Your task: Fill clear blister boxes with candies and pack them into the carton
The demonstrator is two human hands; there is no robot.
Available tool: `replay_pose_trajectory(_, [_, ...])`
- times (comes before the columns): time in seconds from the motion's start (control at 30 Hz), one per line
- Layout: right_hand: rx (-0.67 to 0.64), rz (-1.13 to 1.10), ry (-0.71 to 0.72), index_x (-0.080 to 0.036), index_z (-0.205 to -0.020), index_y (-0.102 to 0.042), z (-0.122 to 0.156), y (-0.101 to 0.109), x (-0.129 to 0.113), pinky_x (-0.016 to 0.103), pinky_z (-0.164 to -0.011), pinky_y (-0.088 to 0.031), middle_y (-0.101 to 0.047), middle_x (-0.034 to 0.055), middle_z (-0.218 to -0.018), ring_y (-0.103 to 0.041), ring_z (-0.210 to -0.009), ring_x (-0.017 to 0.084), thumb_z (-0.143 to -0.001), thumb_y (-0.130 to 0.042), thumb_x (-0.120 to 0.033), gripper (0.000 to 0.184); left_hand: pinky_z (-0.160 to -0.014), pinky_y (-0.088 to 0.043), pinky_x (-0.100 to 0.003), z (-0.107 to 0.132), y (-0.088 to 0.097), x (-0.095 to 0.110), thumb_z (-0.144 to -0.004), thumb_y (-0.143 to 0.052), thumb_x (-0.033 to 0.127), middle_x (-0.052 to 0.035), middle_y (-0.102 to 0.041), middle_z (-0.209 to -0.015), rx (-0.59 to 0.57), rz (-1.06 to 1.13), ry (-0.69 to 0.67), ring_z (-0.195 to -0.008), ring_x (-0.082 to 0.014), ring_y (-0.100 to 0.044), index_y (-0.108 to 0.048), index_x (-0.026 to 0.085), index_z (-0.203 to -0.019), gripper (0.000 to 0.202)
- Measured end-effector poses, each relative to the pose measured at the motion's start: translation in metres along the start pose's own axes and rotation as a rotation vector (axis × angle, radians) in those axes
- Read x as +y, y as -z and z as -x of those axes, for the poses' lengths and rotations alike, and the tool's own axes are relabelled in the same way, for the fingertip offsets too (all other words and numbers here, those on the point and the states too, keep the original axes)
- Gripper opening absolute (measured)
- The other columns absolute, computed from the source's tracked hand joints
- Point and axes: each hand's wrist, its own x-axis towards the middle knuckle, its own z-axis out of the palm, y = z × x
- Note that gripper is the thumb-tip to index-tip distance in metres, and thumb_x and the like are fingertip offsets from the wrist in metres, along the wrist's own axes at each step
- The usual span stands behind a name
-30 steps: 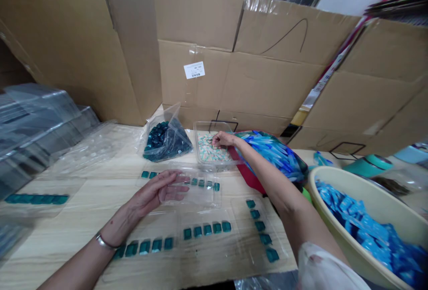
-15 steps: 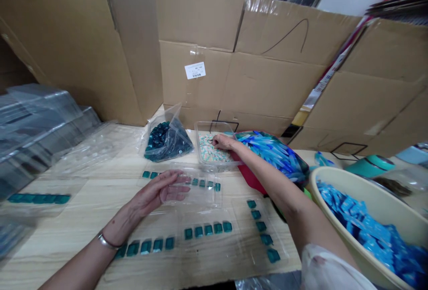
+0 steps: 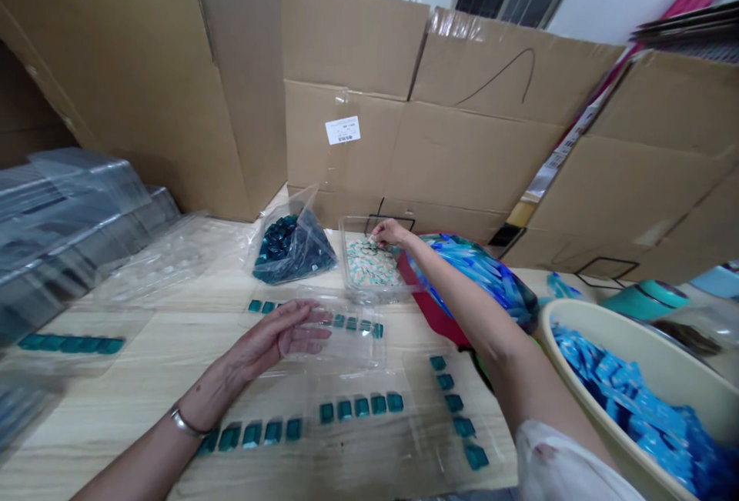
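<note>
The left hand (image 3: 282, 334) is relaxed with fingers slightly parted, pointing rightward, its forearm (image 3: 147, 461) slanting back to its left, while the right hand (image 3: 389, 233), farther forward, bends its fingers downward, the right arm (image 3: 465, 305) stretching behind it, elbow lightly flexed.

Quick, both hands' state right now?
Left hand: open, fingers extended at a clear tray.
Right hand: fingers bent in over small pieces in a clear container; grip can't be told.

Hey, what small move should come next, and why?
I'd probably lift the right hand from the box: it looks pinched at the small pieces, though any grip is unclear, and the left hand is open over a clear tray.
</note>
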Motion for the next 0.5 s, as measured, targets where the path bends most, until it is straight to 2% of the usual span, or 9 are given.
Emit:
replay_pose_trajectory(0.17, [-0.017, 0.009, 0.075, -0.012, -0.075, -0.062, -0.021, -0.009, -0.007, 0.015, -0.045, -0.042, -0.058, -0.002, -0.05, -0.053, -0.043, 0.007, -0.071, -0.067, -0.011, 0.006, -0.078, -0.051, -0.038, -0.002, 0.002, -0.001, -0.082, -0.062, 0.03, -0.0115, -0.065, -0.116, 0.018, 0.007, 0.011, -0.094, -0.0253, -0.066, -0.061, 0.018, -0.108, 0.028])
replay_pose_trajectory(0.3, [-0.025, 0.1, 0.171, -0.013, -0.075, -0.064, -0.031, -0.016, -0.007, 0.016, -0.047, -0.042, -0.059, -0.0025, -0.05, -0.053, -0.046, 0.008, -0.069, -0.067, -0.011, 0.006, -0.078, -0.051, -0.039, -0.002, 0.003, 0.0, -0.081, -0.063, 0.031, -0.0119, -0.064, -0.117, 0.016, 0.013, 0.023, -0.093, -0.0252, -0.066, -0.061, 0.019, -0.107, 0.029])
replay_pose_trajectory(0.4, [-0.054, 0.215, 0.286, -0.013, -0.074, -0.066, -0.034, -0.013, -0.006, 0.018, -0.054, -0.043, -0.064, 0.0001, -0.06, -0.056, -0.054, 0.01, -0.068, -0.063, -0.009, 0.008, -0.078, -0.051, -0.039, -0.003, 0.003, -0.001, -0.082, -0.062, 0.03, -0.012, -0.064, -0.116, 0.011, 0.013, 0.014, -0.094, -0.0254, -0.066, -0.061, 0.019, -0.109, 0.029])
replay_pose_trajectory(0.5, [-0.113, 0.345, 0.435, -0.013, -0.074, -0.068, -0.033, -0.007, -0.011, 0.021, -0.068, -0.044, -0.069, 0.0047, -0.076, -0.059, -0.07, 0.012, -0.067, -0.06, -0.007, 0.012, -0.077, -0.051, -0.039, -0.003, 0.003, -0.002, -0.083, -0.061, 0.03, -0.0122, -0.064, -0.115, -0.002, 0.013, 0.013, -0.094, -0.0256, -0.066, -0.06, 0.018, -0.108, 0.028])
